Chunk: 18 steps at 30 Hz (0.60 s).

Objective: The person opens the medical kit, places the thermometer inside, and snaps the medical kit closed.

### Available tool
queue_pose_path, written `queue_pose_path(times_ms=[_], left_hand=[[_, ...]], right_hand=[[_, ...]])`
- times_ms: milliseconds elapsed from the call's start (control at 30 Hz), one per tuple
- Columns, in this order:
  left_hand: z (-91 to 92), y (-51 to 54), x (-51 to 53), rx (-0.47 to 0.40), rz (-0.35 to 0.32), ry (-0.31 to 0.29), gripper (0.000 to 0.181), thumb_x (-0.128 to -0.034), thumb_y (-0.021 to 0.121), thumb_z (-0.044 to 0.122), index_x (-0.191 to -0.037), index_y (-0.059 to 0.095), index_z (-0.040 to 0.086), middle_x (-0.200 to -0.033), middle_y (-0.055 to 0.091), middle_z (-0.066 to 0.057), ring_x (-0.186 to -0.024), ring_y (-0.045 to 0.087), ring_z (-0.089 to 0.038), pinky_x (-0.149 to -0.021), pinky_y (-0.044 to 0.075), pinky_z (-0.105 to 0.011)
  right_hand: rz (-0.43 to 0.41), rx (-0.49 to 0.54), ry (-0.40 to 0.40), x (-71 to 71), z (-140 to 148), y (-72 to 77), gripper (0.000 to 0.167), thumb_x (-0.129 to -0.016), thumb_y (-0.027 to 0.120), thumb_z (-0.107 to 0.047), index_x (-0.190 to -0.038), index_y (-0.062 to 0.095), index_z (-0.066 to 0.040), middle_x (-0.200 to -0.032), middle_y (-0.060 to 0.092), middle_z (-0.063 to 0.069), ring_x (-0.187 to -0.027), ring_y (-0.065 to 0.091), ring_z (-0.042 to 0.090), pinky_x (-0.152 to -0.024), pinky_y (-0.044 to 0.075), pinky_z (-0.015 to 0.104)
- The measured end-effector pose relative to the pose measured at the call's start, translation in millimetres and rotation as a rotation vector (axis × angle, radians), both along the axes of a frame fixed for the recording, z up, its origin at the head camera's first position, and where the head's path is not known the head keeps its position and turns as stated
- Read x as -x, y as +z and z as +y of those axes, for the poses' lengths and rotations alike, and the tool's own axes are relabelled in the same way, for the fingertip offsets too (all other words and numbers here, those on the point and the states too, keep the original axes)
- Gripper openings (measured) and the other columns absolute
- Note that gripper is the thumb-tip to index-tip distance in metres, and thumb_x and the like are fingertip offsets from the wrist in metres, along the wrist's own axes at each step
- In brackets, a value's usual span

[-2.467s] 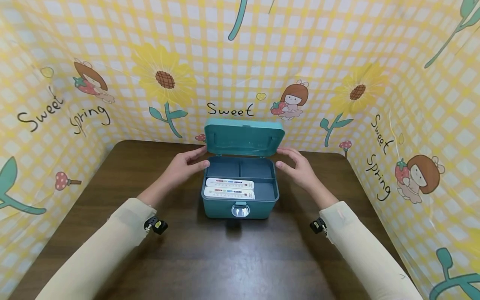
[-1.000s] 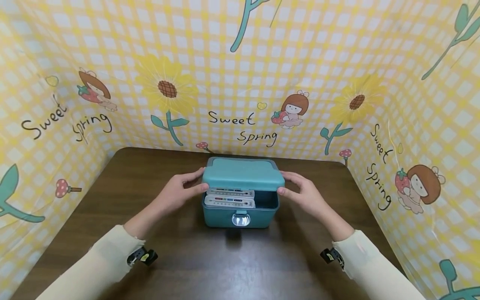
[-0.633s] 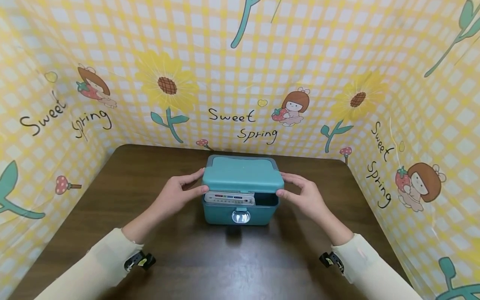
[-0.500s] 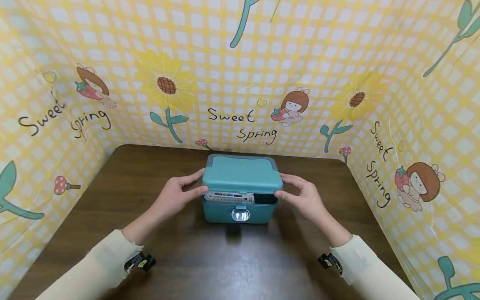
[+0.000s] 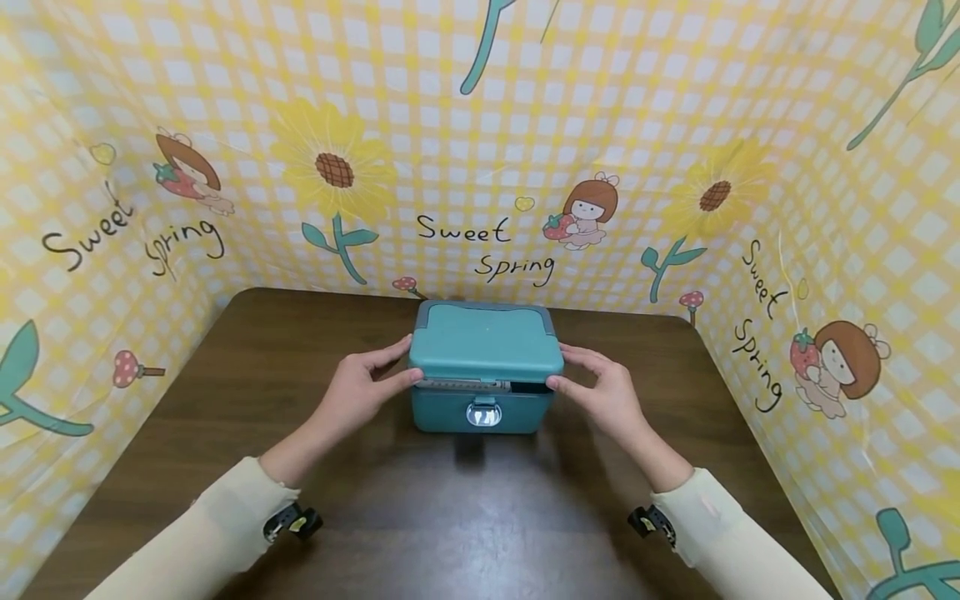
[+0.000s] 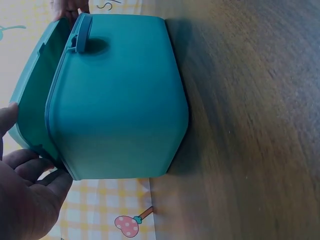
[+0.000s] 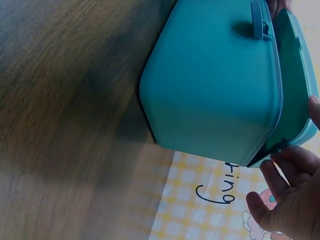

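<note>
A teal storage box [image 5: 442, 414] with a clear front clasp [image 5: 483, 412] stands on the table in the head view. Its hinged lid [image 5: 486, 337] is nearly down, a narrow gap left at the front. Through that gap shows the edge of a white flat case [image 5: 465, 385]; the rest of the inside is hidden. My left hand [image 5: 358, 392] holds the lid's left end, thumb at the front corner and fingers along the side. At the right end my right hand [image 5: 606, 387] holds it likewise. Both wrist views show the lid tilted above the box's rim.
The brown wooden table [image 5: 480, 533] carries the box near its back edge. A yellow checked cloth [image 5: 465, 150] with printed flowers and lettering rises as a wall behind and on both sides.
Both hands have swung the lid from upright, forward and down over the box. The two white flat cases, earlier in plain sight, are now mostly covered.
</note>
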State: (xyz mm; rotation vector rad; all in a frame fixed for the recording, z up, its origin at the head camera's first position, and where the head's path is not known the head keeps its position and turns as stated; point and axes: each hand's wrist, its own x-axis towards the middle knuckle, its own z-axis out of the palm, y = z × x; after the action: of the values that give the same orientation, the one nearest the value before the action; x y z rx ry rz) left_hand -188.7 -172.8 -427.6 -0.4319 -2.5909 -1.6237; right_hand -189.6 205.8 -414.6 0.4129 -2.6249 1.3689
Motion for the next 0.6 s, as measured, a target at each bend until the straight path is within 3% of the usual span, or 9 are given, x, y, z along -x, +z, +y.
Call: queue_pose_path(times_ms=[267,600], left_hand=[[5.4,-8.2,3.1,-0.008,0.027,0.02,0.068,-0.0908,0.076,0.048,-0.148,0.055,0.018,-0.149,0.054,0.003,-0.138,0.053,-0.021,-0.106,0.049,-0.048],[8.4,-13.9,9.0,0.059,0.083,0.056,0.066,-0.0935,0.074,0.045,-0.149,0.053,0.015,-0.149,0.054,0.0,-0.137,0.054,-0.023,-0.109,0.048,-0.048]], right_hand=[[0.01,-0.003,-0.04,3.6,-3,-8.2,0.054,-0.087,0.083,-0.037,-0.132,0.07,-0.011,-0.139,0.066,0.004,-0.136,0.056,0.026,-0.115,0.039,0.058],[0.018,-0.029,-0.067,9.8,-7,-13.6,0.054,-0.088,0.083,-0.033,-0.135,0.068,-0.01,-0.14,0.065,0.006,-0.136,0.056,0.027,-0.116,0.04,0.058]])
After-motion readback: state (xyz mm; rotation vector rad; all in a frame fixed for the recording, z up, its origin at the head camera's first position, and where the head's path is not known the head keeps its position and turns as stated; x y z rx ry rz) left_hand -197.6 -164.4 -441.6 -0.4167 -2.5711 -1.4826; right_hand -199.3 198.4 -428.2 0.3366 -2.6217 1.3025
